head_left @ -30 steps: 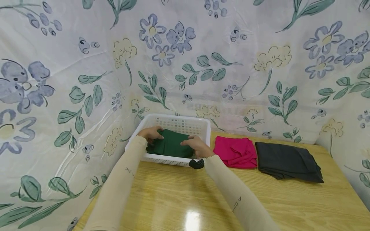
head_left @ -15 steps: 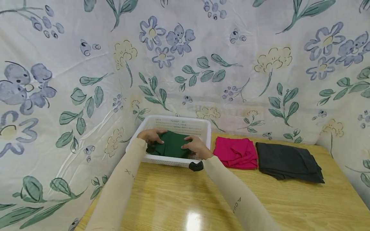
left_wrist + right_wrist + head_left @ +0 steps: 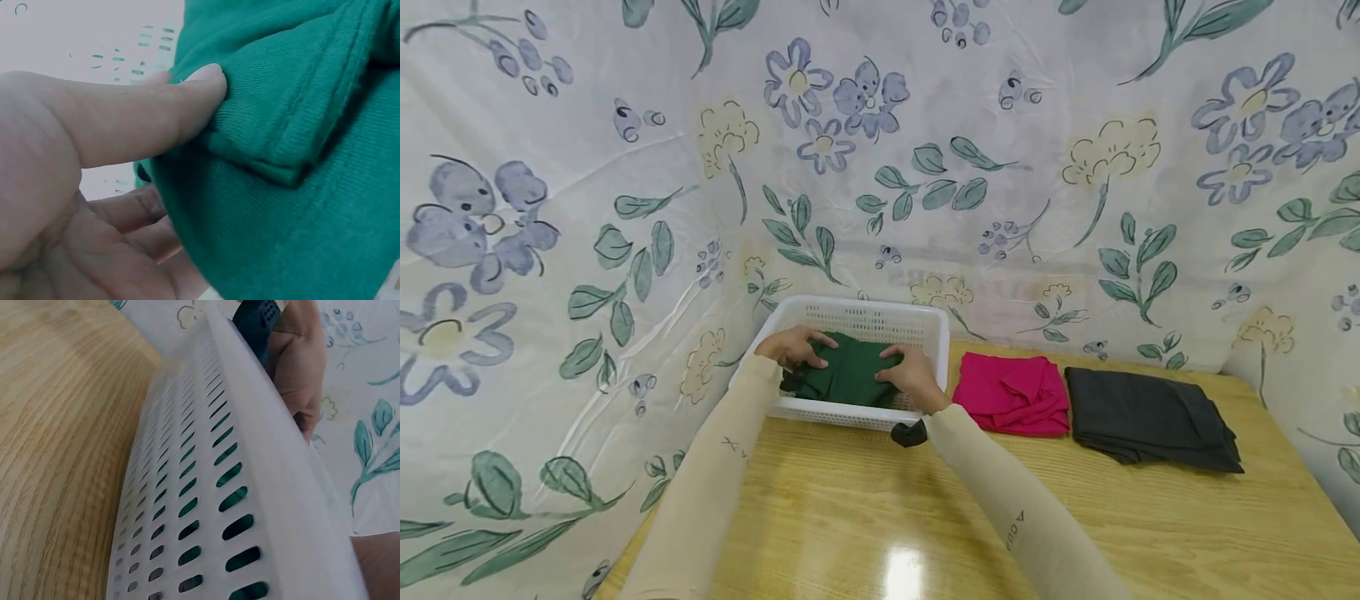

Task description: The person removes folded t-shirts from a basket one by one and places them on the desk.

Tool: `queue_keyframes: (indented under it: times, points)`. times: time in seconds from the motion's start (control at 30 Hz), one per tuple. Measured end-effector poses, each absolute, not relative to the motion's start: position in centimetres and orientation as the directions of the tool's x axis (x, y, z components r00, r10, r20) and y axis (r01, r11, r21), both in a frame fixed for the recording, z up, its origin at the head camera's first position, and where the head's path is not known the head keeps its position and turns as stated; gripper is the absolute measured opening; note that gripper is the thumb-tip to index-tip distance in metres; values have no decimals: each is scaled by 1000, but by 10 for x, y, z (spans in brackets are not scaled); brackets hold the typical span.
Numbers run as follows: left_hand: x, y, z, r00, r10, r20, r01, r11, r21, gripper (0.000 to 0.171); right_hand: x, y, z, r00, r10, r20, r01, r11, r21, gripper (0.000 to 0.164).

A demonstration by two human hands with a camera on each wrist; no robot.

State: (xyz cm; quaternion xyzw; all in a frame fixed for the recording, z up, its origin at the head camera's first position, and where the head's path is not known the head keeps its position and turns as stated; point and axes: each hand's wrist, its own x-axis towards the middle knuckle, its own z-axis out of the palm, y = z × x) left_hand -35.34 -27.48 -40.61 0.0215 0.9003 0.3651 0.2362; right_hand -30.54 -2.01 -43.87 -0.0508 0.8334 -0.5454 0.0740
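Observation:
A green garment (image 3: 853,375) with stitched hems lies folded inside the white basket (image 3: 831,412) in the head view. My left hand (image 3: 793,346) pinches its left edge; the left wrist view has the thumb (image 3: 200,84) on top of the fabric (image 3: 275,231) and the other fingers partly hidden beneath. Opposite it, my right hand (image 3: 913,379) holds the garment's right edge between thumb and fingers. In the right wrist view the perforated basket wall (image 3: 269,462) covers most of the garment, and green shows through the slots.
A folded pink cloth (image 3: 1011,396) lies right of the basket on the wooden table (image 3: 850,500). Beside it is a folded dark grey cloth (image 3: 1150,417). A floral curtain (image 3: 925,233) hangs close behind the basket and along the left side.
Both hands stay on the garment's sides. Its left end has shifted slightly right and up, showing more of the black device at the left wrist. The basket and other cloths have not moved.

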Motion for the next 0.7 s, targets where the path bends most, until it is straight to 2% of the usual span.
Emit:
queue_keyframes:
  times: [0.17, 0.37, 0.7]
  points:
    - [-350, -275, -402, -912, 198, -359, -108, 728, 677, 49, -306, -19, -437, -989, -146, -30, -33, 410, -911, 32]
    - [-348, -277, -397, -929, 207, -308, -100, 660, 745, 49, -306, -16, -434, -991, -129, 38, -90, 421, -903, 31]
    - [-340, -281, -391, -935, 228, -271, -93, 581, 809, 51, -301, -9, -423, -982, -164, 94, -157, 432, -888, 41]
